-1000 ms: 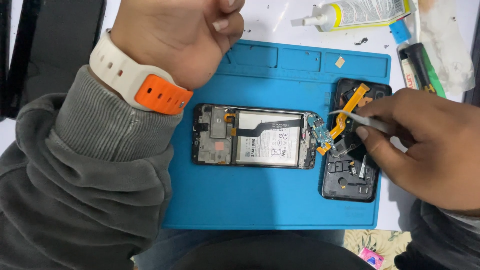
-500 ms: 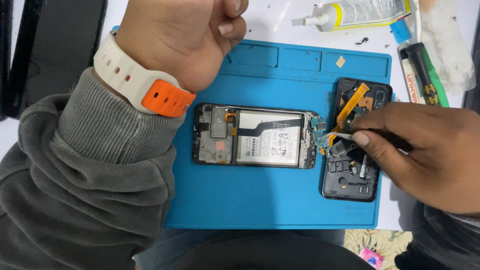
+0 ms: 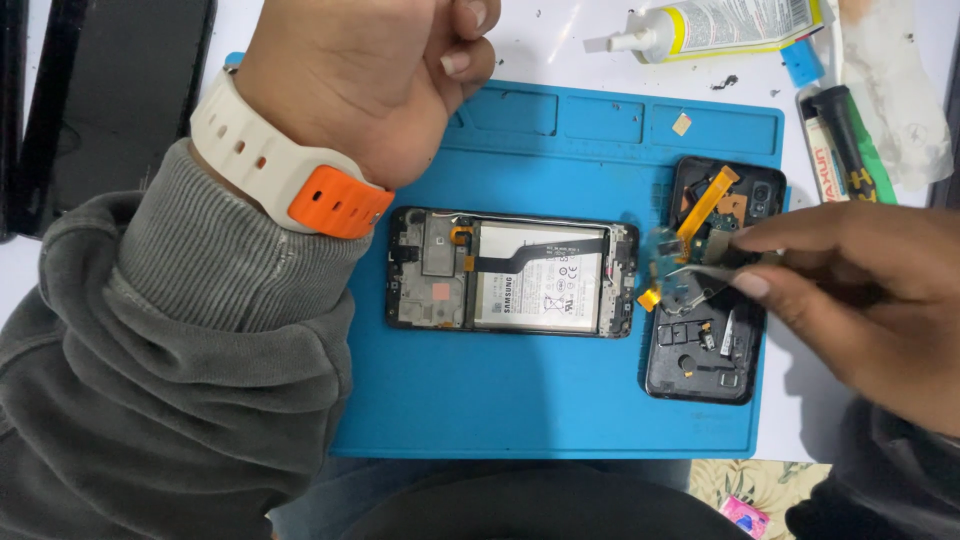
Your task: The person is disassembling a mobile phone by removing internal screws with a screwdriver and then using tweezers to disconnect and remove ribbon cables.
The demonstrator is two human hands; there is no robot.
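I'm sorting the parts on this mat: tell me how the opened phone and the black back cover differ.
The opened phone lies lengthwise across the blue mat; the black back cover lies upright at its right edge. The phone shows a pale battery and circuit boards; the cover is a mostly bare dark shell. The right hand works tweezers over the cover, while no hand touches the phone. Both lie inner side up.

Blue work mat (image 3: 520, 400), grey ribbed sleeve (image 3: 200, 300), cream-and-orange watch strap (image 3: 290, 175), orange flex cable (image 3: 705, 205)
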